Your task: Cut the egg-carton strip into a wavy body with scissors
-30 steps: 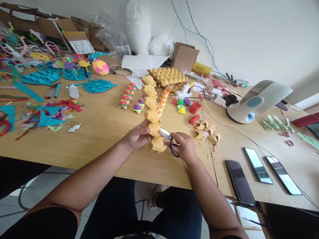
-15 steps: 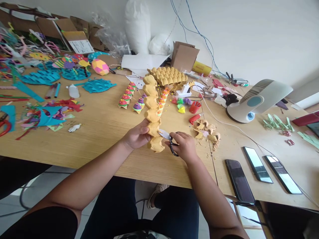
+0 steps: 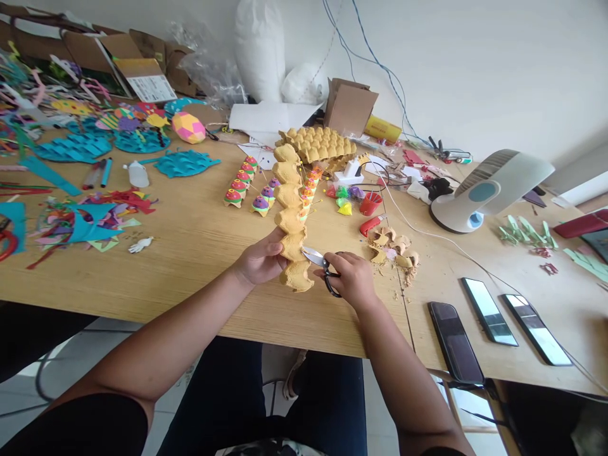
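My left hand grips a long yellow-brown strip of egg carton near its lower end, thumb on the front and fingers behind. The strip stands almost upright over the table, its row of cups running away from me. My right hand is closed round the black handles of a pair of scissors. Their blades point left and meet the right edge of the strip near its lower cups. Beyond the strip lie painted carton rows, one red and green, one purple and one orange.
An egg tray lies behind. Carton scraps and a red-handled tool are to the right, before a white fan. Phones lie near the front edge. Paper scraps and blue craft pieces spread leftward.
The scissor blades look slightly more parted at the strip's edge. Both hands keep their places and grips; the view has shifted a little.
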A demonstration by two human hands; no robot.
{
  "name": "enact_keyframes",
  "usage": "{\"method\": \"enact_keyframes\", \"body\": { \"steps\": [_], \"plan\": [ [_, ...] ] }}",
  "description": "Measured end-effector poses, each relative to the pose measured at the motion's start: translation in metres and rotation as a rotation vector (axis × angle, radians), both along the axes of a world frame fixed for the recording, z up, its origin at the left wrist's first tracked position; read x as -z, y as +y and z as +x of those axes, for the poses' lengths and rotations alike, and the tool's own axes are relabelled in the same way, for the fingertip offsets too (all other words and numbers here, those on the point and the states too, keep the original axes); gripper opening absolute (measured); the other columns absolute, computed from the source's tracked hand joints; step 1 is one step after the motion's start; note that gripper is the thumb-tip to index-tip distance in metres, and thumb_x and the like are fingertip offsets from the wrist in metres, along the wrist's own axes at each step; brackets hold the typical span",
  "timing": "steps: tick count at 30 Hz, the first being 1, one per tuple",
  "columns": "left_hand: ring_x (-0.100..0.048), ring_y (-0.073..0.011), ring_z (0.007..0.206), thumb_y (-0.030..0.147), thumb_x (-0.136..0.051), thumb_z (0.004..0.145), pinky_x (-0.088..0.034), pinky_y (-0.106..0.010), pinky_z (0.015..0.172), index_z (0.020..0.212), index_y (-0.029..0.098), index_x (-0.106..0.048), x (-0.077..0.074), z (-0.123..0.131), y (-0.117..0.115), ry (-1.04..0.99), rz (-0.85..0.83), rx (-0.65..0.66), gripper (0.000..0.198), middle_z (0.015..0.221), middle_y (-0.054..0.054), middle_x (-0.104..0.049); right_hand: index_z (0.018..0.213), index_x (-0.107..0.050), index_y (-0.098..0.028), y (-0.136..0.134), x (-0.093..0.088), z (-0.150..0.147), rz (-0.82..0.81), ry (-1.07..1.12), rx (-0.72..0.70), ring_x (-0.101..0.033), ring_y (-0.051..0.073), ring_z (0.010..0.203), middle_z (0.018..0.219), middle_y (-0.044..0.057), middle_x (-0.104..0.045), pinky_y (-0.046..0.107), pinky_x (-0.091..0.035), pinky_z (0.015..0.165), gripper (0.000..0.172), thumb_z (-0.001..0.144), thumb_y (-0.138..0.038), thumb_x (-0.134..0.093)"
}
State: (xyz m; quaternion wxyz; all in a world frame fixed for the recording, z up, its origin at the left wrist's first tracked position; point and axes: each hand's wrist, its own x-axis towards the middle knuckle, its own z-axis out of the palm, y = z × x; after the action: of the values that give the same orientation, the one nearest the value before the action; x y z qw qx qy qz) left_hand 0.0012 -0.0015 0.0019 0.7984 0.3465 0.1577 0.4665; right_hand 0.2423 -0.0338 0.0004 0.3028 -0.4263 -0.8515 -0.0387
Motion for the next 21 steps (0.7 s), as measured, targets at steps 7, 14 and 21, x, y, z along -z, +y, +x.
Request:
{"method": "enact_keyframes", "body": {
  "steps": [7, 14, 21],
  "plan": [
    [-0.065, -0.0181, 0.086, 0.032, -0.087, 0.068, -0.050, -0.031, 0.076, 0.118, 0.031, -0.064, 0.0017, -0.0025, 0.0024, -0.010, 0.014, 0.005, 0.055, 0.099, 0.001, -0.070, 0.104, -0.071, -0.021, 0.0014, 0.0044, 0.0027, -0.021, 0.043, -0.001, -0.059, 0.017, 0.063, 0.068, 0.003, -0.067, 0.029, -0.036, 0.061, 0.036, 0.099, -0.054, -0.058],
    [-0.067, -0.0207, 0.086, 0.035, -0.085, 0.068, -0.051, -0.034, 0.075, 0.121, 0.032, -0.062, -0.0001, -0.0068, 0.0036, 0.020, 0.019, -0.002, 0.058, 0.093, 0.001, -0.070, 0.105, -0.068, -0.022, 0.0024, 0.0008, 0.0044, -0.178, 0.233, 0.050, -0.058, 0.016, 0.064, 0.070, 0.001, -0.064, 0.027, -0.041, 0.061, 0.035, 0.093, -0.054, -0.065],
    [-0.066, -0.0191, 0.086, 0.032, -0.083, 0.068, -0.050, -0.033, 0.076, 0.121, 0.033, -0.064, 0.0017, -0.0077, 0.0049, 0.022, 0.010, -0.005, 0.057, 0.095, 0.001, -0.069, 0.108, -0.066, -0.021, 0.0030, -0.0017, -0.0013, -0.249, 0.133, -0.032, -0.059, 0.018, 0.072, 0.078, 0.003, -0.064, 0.030, -0.042, 0.066, 0.030, 0.093, -0.047, -0.065]
  ]
}}
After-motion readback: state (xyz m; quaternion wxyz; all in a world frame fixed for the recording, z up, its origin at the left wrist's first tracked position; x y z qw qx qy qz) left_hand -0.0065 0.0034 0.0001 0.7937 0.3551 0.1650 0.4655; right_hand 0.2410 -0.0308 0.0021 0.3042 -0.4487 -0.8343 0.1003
